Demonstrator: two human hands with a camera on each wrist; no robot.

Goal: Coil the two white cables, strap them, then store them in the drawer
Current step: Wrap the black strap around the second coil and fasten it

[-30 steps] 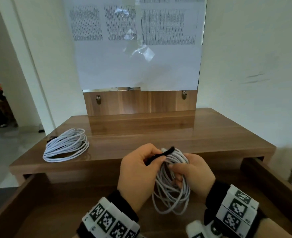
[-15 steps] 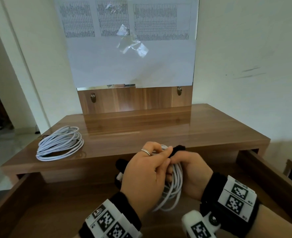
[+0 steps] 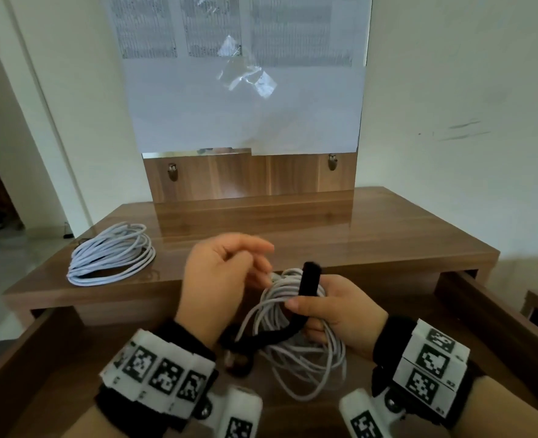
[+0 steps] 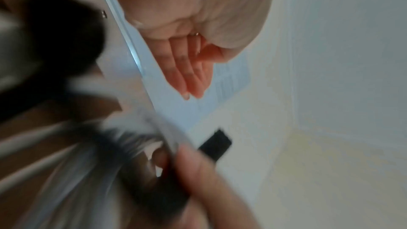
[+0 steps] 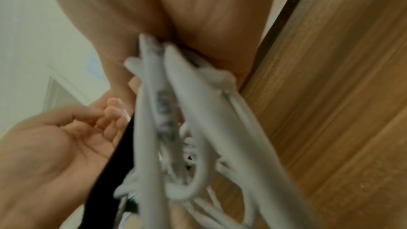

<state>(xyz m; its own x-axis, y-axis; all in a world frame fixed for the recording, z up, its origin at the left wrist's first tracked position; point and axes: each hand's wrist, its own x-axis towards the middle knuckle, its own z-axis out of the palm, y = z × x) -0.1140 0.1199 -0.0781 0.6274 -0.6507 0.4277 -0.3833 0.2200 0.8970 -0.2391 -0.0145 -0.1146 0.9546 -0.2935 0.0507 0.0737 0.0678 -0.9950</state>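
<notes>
My right hand [image 3: 307,314] grips a coiled white cable [image 3: 296,349] over the open drawer and pinches a black strap [image 3: 308,279] against it. One strap end sticks up above the thumb; the rest runs down to the left under the coil. My left hand [image 3: 255,257] hovers just left of the coil with relaxed fingers and holds nothing. The left wrist view shows its fingers [image 4: 189,76] straight and empty. In the blurred right wrist view the cable [image 5: 198,111] and strap [image 5: 114,154] hang from my palm. A second coiled white cable [image 3: 112,254] lies on the desk's left side.
The wooden desk [image 3: 372,235] has an upright back panel under a mirror covered with paper [image 3: 245,90]. The drawer's side walls [image 3: 488,314] flank my arms. A white wall stands on the right; a doorway opens at far left.
My left hand has let go of the strap and coil and lifted up and left. The strap end now stands free above my right thumb. The coil hangs lower.
</notes>
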